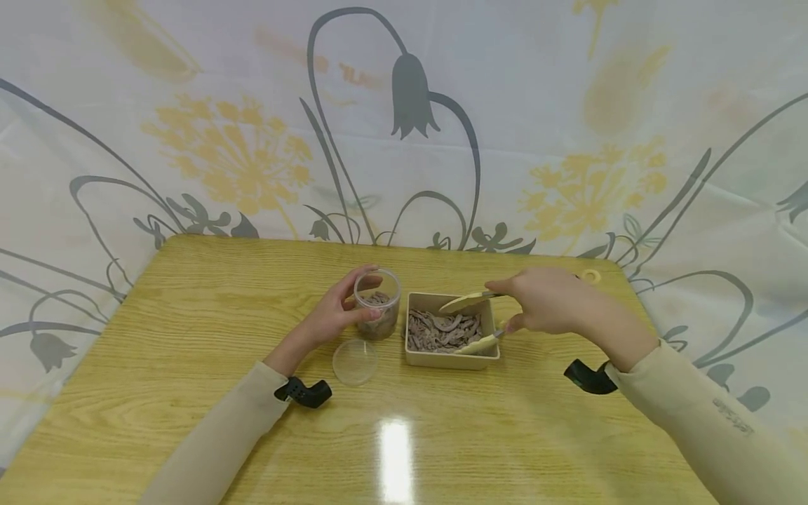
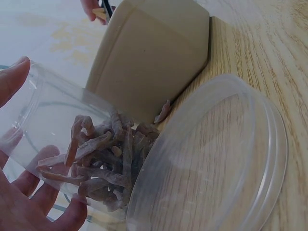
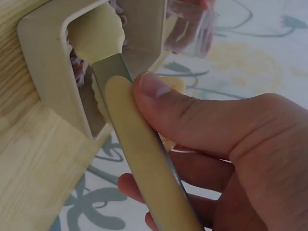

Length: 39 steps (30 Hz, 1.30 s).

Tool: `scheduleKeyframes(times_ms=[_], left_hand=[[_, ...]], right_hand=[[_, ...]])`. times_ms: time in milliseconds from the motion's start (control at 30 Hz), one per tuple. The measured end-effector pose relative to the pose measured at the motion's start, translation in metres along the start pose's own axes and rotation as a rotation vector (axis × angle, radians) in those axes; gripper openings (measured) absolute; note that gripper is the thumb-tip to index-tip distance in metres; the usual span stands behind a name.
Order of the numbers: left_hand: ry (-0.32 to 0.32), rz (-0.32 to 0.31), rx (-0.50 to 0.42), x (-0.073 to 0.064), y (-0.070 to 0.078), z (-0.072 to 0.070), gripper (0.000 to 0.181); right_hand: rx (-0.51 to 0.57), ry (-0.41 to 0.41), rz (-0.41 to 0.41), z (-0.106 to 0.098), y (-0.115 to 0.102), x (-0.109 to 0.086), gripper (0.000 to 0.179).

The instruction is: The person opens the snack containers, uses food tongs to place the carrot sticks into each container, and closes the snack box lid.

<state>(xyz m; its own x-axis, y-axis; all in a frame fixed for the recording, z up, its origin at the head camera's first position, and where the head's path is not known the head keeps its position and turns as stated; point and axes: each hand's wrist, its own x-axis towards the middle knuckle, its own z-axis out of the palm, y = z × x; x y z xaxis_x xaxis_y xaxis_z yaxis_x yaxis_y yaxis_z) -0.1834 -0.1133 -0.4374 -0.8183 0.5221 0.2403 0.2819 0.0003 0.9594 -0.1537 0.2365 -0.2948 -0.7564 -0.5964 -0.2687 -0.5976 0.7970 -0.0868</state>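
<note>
My left hand grips a clear plastic jar that stands upright on the table, thumb and fingers round its wall. Greyish-brown dried strips fill the lower part of the jar. In my right hand is a pair of cream-coloured tongs, held between thumb and fingers. The tongs' two arms are spread, their tips inside a beige rectangular box just right of the jar. More of the same strips lie in the box. In the right wrist view, the near tong head hides part of them.
A round clear lid lies on the wooden table in front of the jar. One loose strip lies beside the box's base. A small pale ring is near the back right corner. Behind the table hangs a flower-printed cloth.
</note>
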Motion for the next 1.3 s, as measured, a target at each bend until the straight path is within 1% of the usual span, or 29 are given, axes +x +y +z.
scheduleKeyframes(times_ms=[100, 267, 533, 800, 1067, 1300], left_hand=[[0.001, -0.008, 0.0, -0.001, 0.0, 0.0, 0.07], [-0.004, -0.013, 0.001, 0.0, 0.0, -0.001, 0.071], [-0.005, -0.018, 0.002, 0.0, 0.0, -0.001, 0.07], [-0.011, -0.014, -0.001, 0.0, 0.001, -0.001, 0.071], [-0.008, -0.021, 0.009, -0.001, 0.003, -0.001, 0.069], [-0.007, -0.033, 0.016, -0.001, 0.001, -0.002, 0.07]], right_hand=[[-0.021, -0.033, -0.009, 0.001, -0.005, 0.005, 0.069], [-0.01, -0.022, -0.028, 0.005, -0.004, 0.009, 0.063], [0.024, 0.035, -0.088, 0.015, 0.007, 0.009, 0.047], [0.081, 0.1, -0.106, 0.026, 0.016, 0.008, 0.042], [0.059, 0.191, -0.123, 0.031, 0.018, 0.003, 0.036], [0.08, 0.23, -0.126, 0.031, 0.022, -0.001, 0.037]])
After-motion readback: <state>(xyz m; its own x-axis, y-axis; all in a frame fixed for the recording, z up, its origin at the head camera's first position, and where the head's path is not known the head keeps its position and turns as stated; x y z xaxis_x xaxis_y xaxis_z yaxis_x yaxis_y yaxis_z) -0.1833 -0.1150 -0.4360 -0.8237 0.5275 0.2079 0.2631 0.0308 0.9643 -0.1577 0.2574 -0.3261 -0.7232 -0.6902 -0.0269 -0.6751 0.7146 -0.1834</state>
